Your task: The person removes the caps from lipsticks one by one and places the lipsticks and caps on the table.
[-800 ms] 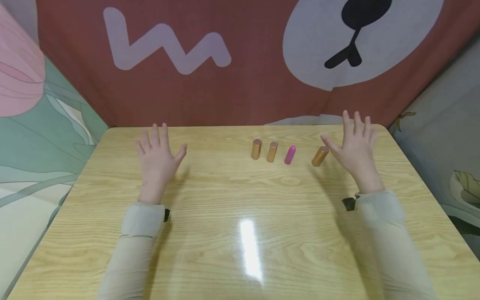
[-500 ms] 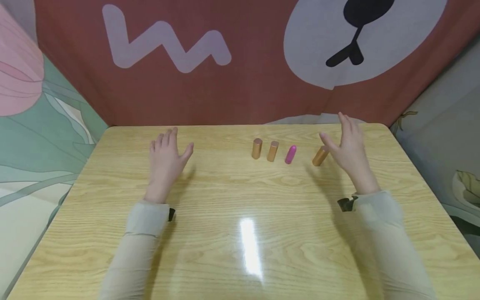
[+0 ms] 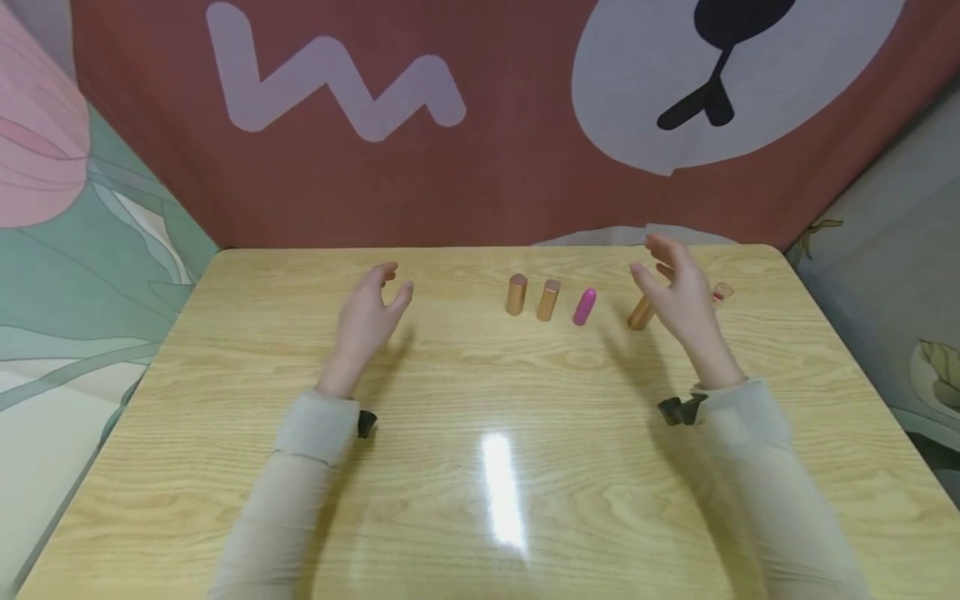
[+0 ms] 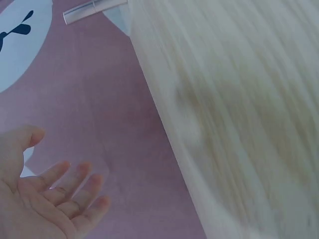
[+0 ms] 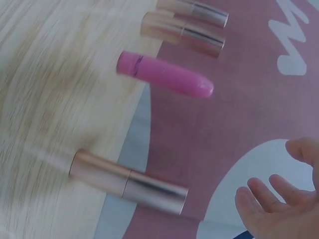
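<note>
Three gold lipstick tubes stand upright on the table: one [image 3: 516, 295] leftmost, another [image 3: 549, 301] beside it, and the third [image 3: 641, 313] by my right hand. Between them stands a pink rounded tube [image 3: 585, 307], like a lip balm; the right wrist view shows dark lettering low on the pink tube [image 5: 164, 75]. My right hand [image 3: 682, 308] hovers over the third gold tube, partly covering it, its fingers loosely bent around nothing. Left of the row, my left hand [image 3: 367, 317] is raised above the table with relaxed fingers and holds nothing.
A small pale item with red marks [image 3: 722, 292] shows just behind my right hand, partly hidden. The wooden table [image 3: 450, 375] ends at a reddish printed cloth [image 3: 517, 183] hanging behind it. Patterned fabric flanks both sides.
My left hand has moved right, its spread fingers bending. The right hand has shifted slightly left with its fingers bending too, uncovering the small pale item. The tubes stand where they were.
</note>
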Motion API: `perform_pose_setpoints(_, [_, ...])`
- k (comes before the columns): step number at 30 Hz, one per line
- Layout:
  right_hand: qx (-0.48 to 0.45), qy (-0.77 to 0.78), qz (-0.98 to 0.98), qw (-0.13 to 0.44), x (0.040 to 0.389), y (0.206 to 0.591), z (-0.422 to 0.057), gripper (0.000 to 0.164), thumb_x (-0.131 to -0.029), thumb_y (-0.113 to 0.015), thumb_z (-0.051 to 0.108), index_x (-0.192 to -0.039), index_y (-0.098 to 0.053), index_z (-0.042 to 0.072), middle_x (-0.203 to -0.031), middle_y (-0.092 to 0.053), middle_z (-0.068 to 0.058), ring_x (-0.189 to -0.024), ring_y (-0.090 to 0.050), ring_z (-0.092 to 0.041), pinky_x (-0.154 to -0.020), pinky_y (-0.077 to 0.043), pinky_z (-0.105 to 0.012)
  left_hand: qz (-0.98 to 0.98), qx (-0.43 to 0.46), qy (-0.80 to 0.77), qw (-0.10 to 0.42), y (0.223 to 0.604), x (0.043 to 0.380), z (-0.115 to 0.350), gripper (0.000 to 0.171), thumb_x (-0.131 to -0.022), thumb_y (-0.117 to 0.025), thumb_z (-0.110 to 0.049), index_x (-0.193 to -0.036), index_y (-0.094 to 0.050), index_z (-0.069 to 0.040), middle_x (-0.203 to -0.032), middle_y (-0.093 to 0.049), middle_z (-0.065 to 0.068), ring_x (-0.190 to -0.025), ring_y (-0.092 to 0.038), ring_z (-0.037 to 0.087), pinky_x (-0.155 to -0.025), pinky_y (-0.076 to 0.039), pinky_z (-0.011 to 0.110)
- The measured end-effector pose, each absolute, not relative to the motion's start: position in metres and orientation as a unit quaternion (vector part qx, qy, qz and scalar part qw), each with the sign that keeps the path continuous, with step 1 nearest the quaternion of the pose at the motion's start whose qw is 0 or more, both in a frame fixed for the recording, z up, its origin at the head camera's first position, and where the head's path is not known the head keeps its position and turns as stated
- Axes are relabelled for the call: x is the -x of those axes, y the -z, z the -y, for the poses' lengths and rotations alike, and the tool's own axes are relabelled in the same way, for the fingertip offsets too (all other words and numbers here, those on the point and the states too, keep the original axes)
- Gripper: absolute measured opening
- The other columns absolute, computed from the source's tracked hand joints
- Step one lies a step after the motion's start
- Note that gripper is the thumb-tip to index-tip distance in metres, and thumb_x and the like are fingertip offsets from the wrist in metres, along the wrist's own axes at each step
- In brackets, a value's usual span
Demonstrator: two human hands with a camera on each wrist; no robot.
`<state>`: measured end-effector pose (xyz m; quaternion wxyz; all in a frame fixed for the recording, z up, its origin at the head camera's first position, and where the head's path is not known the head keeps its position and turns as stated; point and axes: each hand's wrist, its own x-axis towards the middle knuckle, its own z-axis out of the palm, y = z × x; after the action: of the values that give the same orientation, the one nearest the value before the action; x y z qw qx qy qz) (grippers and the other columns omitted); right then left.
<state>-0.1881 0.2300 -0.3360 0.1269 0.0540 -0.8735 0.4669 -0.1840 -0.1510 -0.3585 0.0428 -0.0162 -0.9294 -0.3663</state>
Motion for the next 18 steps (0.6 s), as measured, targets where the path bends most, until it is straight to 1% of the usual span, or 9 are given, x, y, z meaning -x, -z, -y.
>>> perform_pose_setpoints(5, [-0.050,-0.507,0.854,0.102,0.187,0.332,-0.222,0.048,-0.096,-0.054,0.012,-0.140,-0.041,-0.002,-0.136,-0.049,-0.022,-0.129,-0.047,-0.032,-0.111,-0.039,-0.044,0.899,0.021,0.438,0.018,0.362,0.189,0.142,0.049,-0.098,-0.051,-0.028,-0.139,-0.043,-0.003,-0.136,-0.053,0.019,-0.126,-0.049,0.035,-0.105,-0.043,0.050])
perform_pose_setpoints(7, [-0.047,-0.512,0.853,0.089,0.187,0.332,-0.219,0.047,-0.096,-0.054,0.013,-0.140,-0.042,0.000,-0.134,-0.051,-0.019,-0.125,-0.050,-0.024,-0.110,-0.040,-0.041,0.884,0.021,0.466,0.006,0.364,0.190,0.138,0.047,-0.098,-0.052,-0.025,-0.138,-0.044,-0.003,-0.135,-0.053,0.020,-0.125,-0.050,0.034,-0.106,-0.042,0.047])
perform_pose_setpoints(9, [-0.047,-0.515,0.853,0.076,0.187,0.332,-0.217,0.047,-0.096,-0.054,0.014,-0.140,-0.042,0.001,-0.132,-0.052,-0.016,-0.119,-0.052,-0.013,-0.109,-0.041,-0.040,0.873,0.021,0.488,-0.006,0.366,0.191,0.134,0.045,-0.098,-0.053,-0.023,-0.137,-0.045,-0.002,-0.134,-0.054,0.021,-0.124,-0.051,0.034,-0.106,-0.043,0.046])
perform_pose_setpoints(12, [-0.045,-0.522,0.850,0.059,0.188,0.334,-0.213,0.047,-0.096,-0.055,0.016,-0.140,-0.043,0.002,-0.130,-0.053,-0.013,-0.108,-0.051,0.002,-0.108,-0.042,-0.037,0.861,0.022,0.508,-0.019,0.368,0.192,0.126,0.043,-0.097,-0.054,-0.018,-0.136,-0.046,-0.001,-0.132,-0.054,0.021,-0.123,-0.052,0.034,-0.105,-0.044,0.043])
perform_pose_setpoints(15, [-0.047,-0.524,0.849,0.049,0.188,0.335,-0.209,0.046,-0.096,-0.056,0.016,-0.139,-0.044,0.003,-0.127,-0.054,-0.011,-0.102,-0.050,0.006,-0.107,-0.043,-0.035,0.852,0.025,0.522,-0.031,0.371,0.196,0.119,0.041,-0.096,-0.054,-0.014,-0.135,-0.047,-0.001,-0.131,-0.055,0.022,-0.122,-0.053,0.034,-0.103,-0.046,0.042])
perform_pose_setpoints(18, [-0.051,-0.527,0.847,0.041,0.188,0.337,-0.204,0.045,-0.096,-0.056,0.014,-0.138,-0.045,0.003,-0.121,-0.056,-0.004,-0.100,-0.051,0.007,-0.100,-0.047,-0.023,0.844,0.026,0.534,-0.044,0.373,0.199,0.111,0.041,-0.096,-0.055,-0.011,-0.134,-0.048,-0.001,-0.131,-0.055,0.022,-0.121,-0.054,0.034,-0.101,-0.048,0.042])
